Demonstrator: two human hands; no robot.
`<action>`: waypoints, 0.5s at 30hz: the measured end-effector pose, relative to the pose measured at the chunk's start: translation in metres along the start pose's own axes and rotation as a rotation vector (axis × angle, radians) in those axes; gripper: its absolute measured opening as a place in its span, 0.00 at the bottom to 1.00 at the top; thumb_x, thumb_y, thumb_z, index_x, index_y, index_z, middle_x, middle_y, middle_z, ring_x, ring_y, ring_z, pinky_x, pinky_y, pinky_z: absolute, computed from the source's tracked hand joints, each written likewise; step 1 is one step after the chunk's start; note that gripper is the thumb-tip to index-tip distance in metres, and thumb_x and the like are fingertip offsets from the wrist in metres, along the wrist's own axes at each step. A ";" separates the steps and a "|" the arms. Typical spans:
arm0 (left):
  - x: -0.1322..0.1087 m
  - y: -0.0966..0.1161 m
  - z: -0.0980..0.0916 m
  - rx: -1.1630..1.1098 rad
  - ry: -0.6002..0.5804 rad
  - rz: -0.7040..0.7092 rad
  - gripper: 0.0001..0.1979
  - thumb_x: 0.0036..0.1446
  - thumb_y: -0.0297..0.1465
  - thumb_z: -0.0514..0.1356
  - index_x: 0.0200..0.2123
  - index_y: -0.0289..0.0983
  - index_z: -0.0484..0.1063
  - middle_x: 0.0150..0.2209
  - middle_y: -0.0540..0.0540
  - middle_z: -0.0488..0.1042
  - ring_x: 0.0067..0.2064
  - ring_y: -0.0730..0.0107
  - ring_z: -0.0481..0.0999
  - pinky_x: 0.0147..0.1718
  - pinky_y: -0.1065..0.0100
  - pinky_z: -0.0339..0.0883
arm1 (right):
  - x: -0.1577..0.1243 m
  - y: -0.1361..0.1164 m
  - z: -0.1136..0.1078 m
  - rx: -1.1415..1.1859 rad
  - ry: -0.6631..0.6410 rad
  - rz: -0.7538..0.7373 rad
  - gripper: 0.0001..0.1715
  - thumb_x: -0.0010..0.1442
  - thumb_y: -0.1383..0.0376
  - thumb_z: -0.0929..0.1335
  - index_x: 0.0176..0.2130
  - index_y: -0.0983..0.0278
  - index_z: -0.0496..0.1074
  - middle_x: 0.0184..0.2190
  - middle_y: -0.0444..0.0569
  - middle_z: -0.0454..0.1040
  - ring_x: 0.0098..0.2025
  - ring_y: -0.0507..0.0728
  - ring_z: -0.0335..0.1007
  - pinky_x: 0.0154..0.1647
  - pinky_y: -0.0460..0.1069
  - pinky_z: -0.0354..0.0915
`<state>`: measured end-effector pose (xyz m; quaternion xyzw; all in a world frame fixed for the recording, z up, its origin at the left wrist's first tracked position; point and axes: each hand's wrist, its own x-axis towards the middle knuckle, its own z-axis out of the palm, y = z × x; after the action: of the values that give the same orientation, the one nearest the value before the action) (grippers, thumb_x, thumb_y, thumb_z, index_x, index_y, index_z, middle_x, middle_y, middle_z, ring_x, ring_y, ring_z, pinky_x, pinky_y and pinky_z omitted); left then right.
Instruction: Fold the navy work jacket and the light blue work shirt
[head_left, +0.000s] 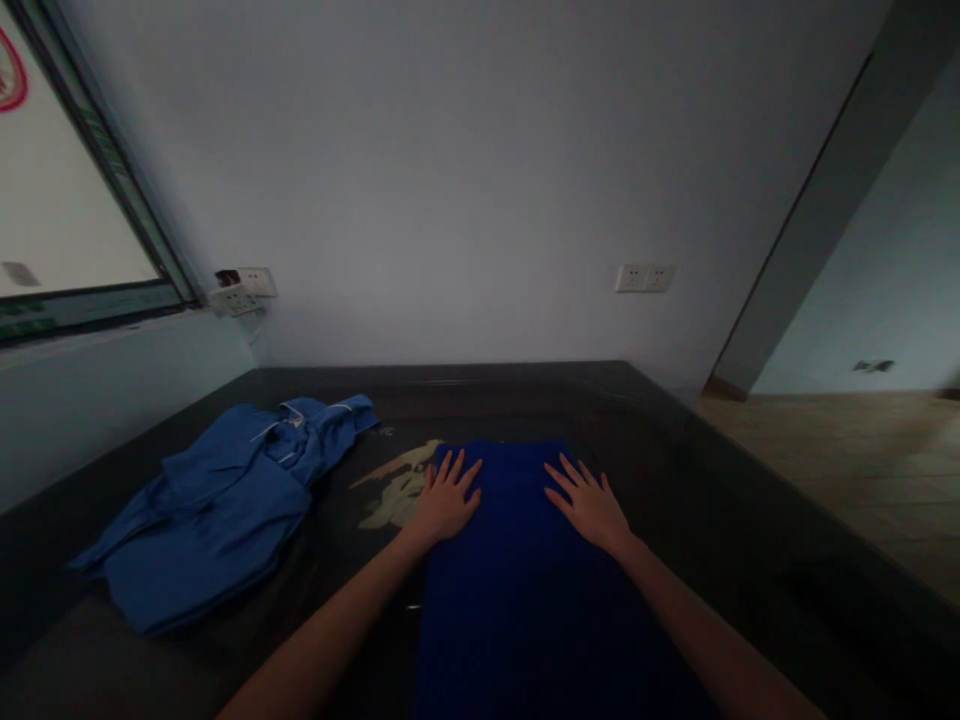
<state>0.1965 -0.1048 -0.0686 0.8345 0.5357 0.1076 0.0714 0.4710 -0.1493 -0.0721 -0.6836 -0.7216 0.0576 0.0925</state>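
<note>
A dark blue cloth (517,560) lies flat in a long strip on the black tabletop, running from the middle of the table towards me. Its kind does not show, and its near end runs out of the picture. My left hand (448,500) rests flat on its far left edge with fingers spread. On the far right edge lies my right hand (589,505), also flat with the fingers apart. Neither hand grips anything. To the left, a lighter blue collared shirt (225,490) with white piping lies loosely bunched.
The black table (675,450) has a pale printed figure (397,490) on its surface, beside my left hand. Behind it stands a wall with a double socket (645,278) and a power outlet (244,290) at the left corner. A window (75,170) is at left, wooden floor (862,450) at right.
</note>
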 end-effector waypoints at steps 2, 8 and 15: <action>0.000 0.001 0.000 -0.045 0.018 -0.005 0.27 0.63 0.41 0.49 0.64 0.48 0.53 0.68 0.44 0.46 0.68 0.52 0.39 0.62 0.43 0.35 | 0.000 0.000 0.002 0.023 0.024 -0.004 0.36 0.62 0.40 0.51 0.65 0.47 0.51 0.68 0.44 0.44 0.68 0.68 0.38 0.63 0.71 0.38; 0.016 -0.014 -0.024 -0.352 0.202 -0.039 0.21 0.64 0.35 0.48 0.58 0.39 0.63 0.66 0.41 0.51 0.66 0.60 0.51 0.61 0.55 0.50 | 0.005 0.006 -0.007 0.211 0.273 -0.047 0.35 0.63 0.45 0.55 0.61 0.58 0.60 0.65 0.54 0.53 0.67 0.66 0.42 0.62 0.70 0.43; 0.026 -0.071 -0.067 -0.332 0.046 -0.269 0.13 0.55 0.34 0.56 0.37 0.32 0.75 0.38 0.35 0.77 0.44 0.53 0.76 0.45 0.59 0.67 | -0.047 0.060 -0.062 0.178 0.283 0.191 0.22 0.62 0.53 0.60 0.38 0.64 0.75 0.40 0.57 0.76 0.43 0.63 0.73 0.46 0.57 0.66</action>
<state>0.1278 -0.0517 -0.0181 0.7295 0.6187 0.2031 0.2093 0.5449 -0.1954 -0.0263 -0.7393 -0.6255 0.0333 0.2472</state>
